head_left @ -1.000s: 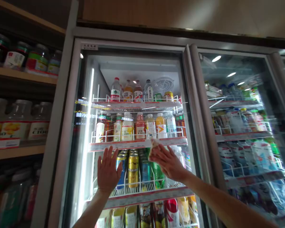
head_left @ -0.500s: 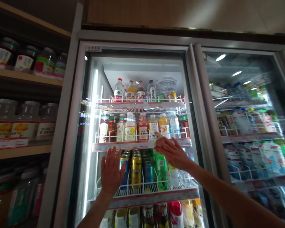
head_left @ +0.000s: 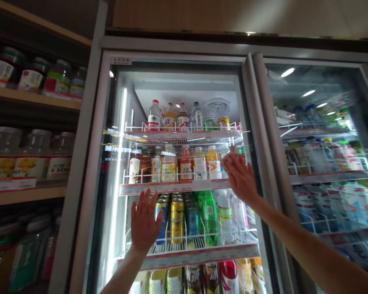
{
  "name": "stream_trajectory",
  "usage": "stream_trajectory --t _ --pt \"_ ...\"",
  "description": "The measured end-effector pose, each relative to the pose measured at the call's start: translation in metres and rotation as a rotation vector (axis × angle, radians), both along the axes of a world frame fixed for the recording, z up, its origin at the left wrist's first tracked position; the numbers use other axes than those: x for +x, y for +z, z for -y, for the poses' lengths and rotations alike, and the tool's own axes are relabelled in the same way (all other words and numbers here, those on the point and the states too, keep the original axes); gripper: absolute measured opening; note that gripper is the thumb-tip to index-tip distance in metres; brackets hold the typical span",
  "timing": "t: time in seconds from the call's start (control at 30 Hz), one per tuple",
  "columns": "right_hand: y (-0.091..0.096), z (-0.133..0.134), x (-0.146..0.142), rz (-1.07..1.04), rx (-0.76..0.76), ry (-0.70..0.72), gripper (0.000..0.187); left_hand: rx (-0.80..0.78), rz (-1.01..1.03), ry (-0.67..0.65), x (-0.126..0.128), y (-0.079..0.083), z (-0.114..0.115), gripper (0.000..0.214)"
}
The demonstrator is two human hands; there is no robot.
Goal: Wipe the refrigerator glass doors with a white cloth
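A tall drinks fridge with a glass door point(head_left: 127, 102) stands in front of me, lit inside and stocked with bottles and cans. My left hand point(head_left: 145, 220) lies flat on the glass with its fingers spread, in front of the can shelf point(head_left: 199, 255). My right hand point(head_left: 241, 175) presses against the glass higher up, near the door's right edge, level with the juice bottles point(head_left: 199, 163). A pale cloth point(head_left: 224, 158) just peeks out past its fingertips; the hand hides most of it.
A second glass-door fridge point(head_left: 325, 143) with water bottles adjoins on the right. Wooden shelves point(head_left: 33, 100) at the left carry rows of jars. A small fan point(head_left: 216, 108) sits at the top of the lit fridge.
My right hand with the cloth has slid up and to the right across the glass, from in front of the can shelf to the bottle shelf. The left hand stays pressed in place.
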State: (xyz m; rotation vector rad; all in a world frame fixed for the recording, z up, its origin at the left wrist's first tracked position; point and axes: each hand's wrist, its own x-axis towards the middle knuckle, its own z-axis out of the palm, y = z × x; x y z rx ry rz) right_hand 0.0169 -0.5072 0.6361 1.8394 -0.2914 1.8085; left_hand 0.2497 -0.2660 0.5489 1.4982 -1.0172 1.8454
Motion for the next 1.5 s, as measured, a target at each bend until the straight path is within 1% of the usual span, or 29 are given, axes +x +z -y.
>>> stream_trajectory --t 0.07,0.1,0.17,0.23,0.27,0.33,0.37,0.4,0.43,0.47,0.5,0.6,0.67,0.7,0.77,0.87,0.9,0.93,0.97,1.0,1.07,1.1,1.13,1.2,1.27,1.33,1.37,1.4,1.5 --pt "0.037 0.011 -0.006 0.239 0.243 -0.003 0.044 -0.004 0.007 -0.001 0.000 0.000 0.000 0.062" --pt "0.055 0.014 -0.006 0.298 0.320 -0.002 0.045 -0.005 0.010 -0.003 0.000 0.000 0.000 0.063" --pt "0.075 0.008 0.002 0.339 0.381 -0.001 0.046 -0.006 0.011 -0.007 0.000 0.000 0.000 0.063" --pt "0.066 -0.011 0.017 0.249 0.289 0.011 0.046 -0.006 0.015 -0.015 0.001 0.000 0.000 0.063" --pt "0.053 -0.022 0.024 0.156 0.193 0.023 0.046 -0.006 0.017 -0.019 0.001 0.000 0.000 0.063" --pt "0.020 -0.039 0.034 -0.135 -0.105 0.044 0.051 -0.012 0.017 -0.024 0.001 0.000 0.000 0.062" --pt "0.006 -0.042 0.034 -0.277 -0.236 0.040 0.054 -0.014 0.017 -0.027 0.001 0.000 0.000 0.062" --pt "-0.004 -0.041 0.032 -0.348 -0.305 0.034 0.057 -0.015 0.015 -0.029 0.001 0.000 0.000 0.062" --pt "-0.008 -0.035 0.026 -0.352 -0.314 0.027 0.058 -0.014 0.013 -0.030 0.001 0.000 0.000 0.062" --pt "-0.004 -0.026 0.019 -0.281 -0.263 0.020 0.058 -0.014 0.010 -0.030 0.001 0.000 0.000 0.062" --pt "0.005 -0.014 0.012 -0.148 -0.162 0.018 0.056 -0.009 0.006 -0.029 0.001 0.000 0.000 0.062" --pt "0.048 0.015 -0.002 0.310 0.140 0.039 0.046 0.003 -0.004 -0.017 0.001 0.000 0.000 0.062" --pt "0.065 0.014 0.004 0.403 0.204 0.056 0.044 0.004 -0.002 -0.011 0.001 0.000 0.000 0.062" --pt "0.064 0.005 0.011 0.366 0.185 0.063 0.045 0.004 0.001 -0.011 0.001 0.000 0.000 0.061" --pt "0.045 -0.022 0.027 0.147 0.060 0.071 0.048 0.002 0.003 -0.012 0.001 0.000 0.000 0.060" --pt "0.003 -0.056 0.044 -0.369 -0.294 0.039 0.059 0.002 0.002 -0.011 0.001 0.000 0.000 0.058" --pt "-0.005 -0.060 0.044 -0.518 -0.424 0.032 0.060 0.003 0.003 -0.009 0.001 0.000 0.000 0.058" --pt "-0.006 -0.060 0.042 -0.573 -0.467 0.016 0.059 0.003 0.003 -0.008 0.001 0.000 0.000 0.058" --pt "0.000 -0.057 0.038 -0.536 -0.435 0.001 0.057 0.003 0.002 -0.008 0.000 0.000 0.000 0.058" --pt "0.010 -0.051 0.034 -0.417 -0.339 -0.008 0.055 0.004 -0.001 -0.009 0.000 -0.001 0.000 0.057" --pt "0.032 -0.040 0.027 -0.066 -0.056 -0.010 0.052 0.001 -0.010 -0.014 0.000 -0.001 0.000 0.057" --pt "0.039 -0.037 0.026 0.049 0.034 -0.003 0.050 0.000 -0.013 -0.017 0.000 -0.001 0.000 0.057" --pt "0.040 -0.036 0.027 0.085 0.071 0.006 0.049 0.000 -0.013 -0.019 0.000 -0.001 0.000 0.057" --pt "0.024 -0.042 0.031 -0.079 -0.033 0.031 0.052 0.001 -0.011 -0.015 0.000 -0.001 0.000 0.057" --pt "-0.003 -0.051 0.035 -0.417 -0.278 0.063 0.057 0.004 -0.007 -0.008 0.000 -0.002 0.000 0.058" --pt "-0.018 -0.054 0.034 -0.638 -0.467 0.075 0.059 0.006 -0.005 -0.005 0.000 -0.002 0.000 0.057" --pt "-0.016 -0.052 0.032 -0.641 -0.483 0.069 0.059 0.006 -0.008 -0.005 0.000 -0.002 0.000 0.057" --pt "-0.009 -0.048 0.030 -0.564 -0.439 0.056 0.057 0.006 -0.011 -0.005 -0.001 -0.002 0.000 0.057" --pt "0.025 -0.034 0.025 -0.134 -0.159 0.020 0.050 0.003 -0.022 -0.001 -0.001 -0.002 0.000 0.055"
